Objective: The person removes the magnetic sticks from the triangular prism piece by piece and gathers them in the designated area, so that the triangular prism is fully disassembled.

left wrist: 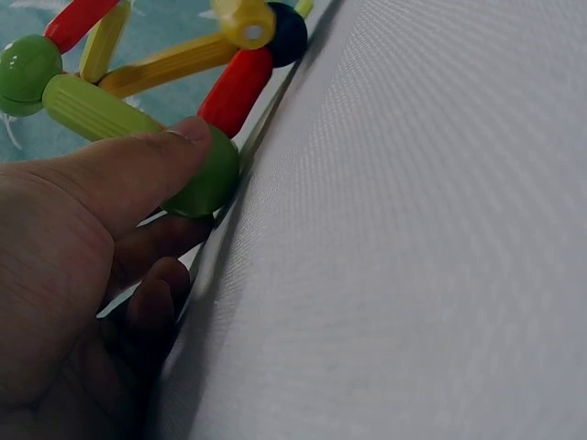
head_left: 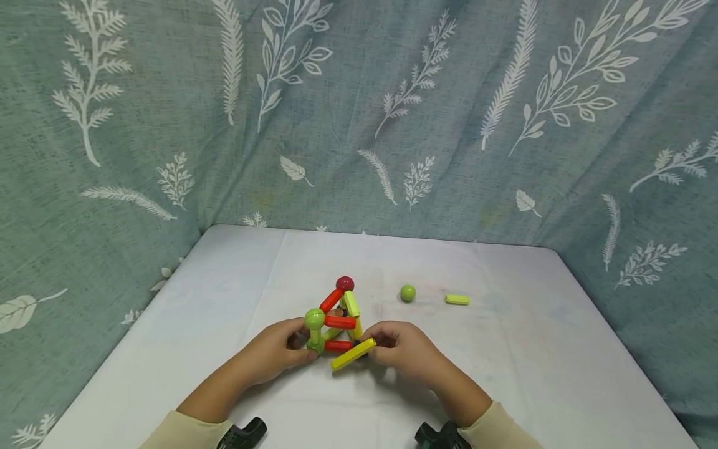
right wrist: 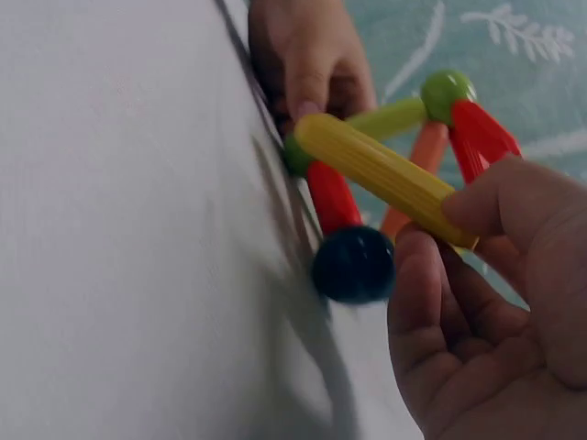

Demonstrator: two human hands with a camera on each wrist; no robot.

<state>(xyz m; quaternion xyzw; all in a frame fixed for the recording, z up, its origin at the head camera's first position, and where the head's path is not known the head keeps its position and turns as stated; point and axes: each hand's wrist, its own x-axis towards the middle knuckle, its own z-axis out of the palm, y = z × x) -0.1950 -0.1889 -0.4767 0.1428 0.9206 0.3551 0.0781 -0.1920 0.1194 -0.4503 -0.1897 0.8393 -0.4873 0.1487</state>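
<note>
White tabletop: brace frame; your left hand pinches its 8 o'clock green ball, right hand pinches yellow rod.

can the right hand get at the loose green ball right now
Probably yes: nothing visible stands between the right hand and the loose green ball, though that hand pinches a yellow stick and would likely have to release it first.

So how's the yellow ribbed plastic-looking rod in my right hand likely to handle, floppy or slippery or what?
The yellow ribbed rod is probably stiff: it looks straight although the right hand pinches it near one end. Its ridges suggest it may not slip easily. It's likely light too, since a thumb-and-finger pinch seems enough to hold it.
</note>
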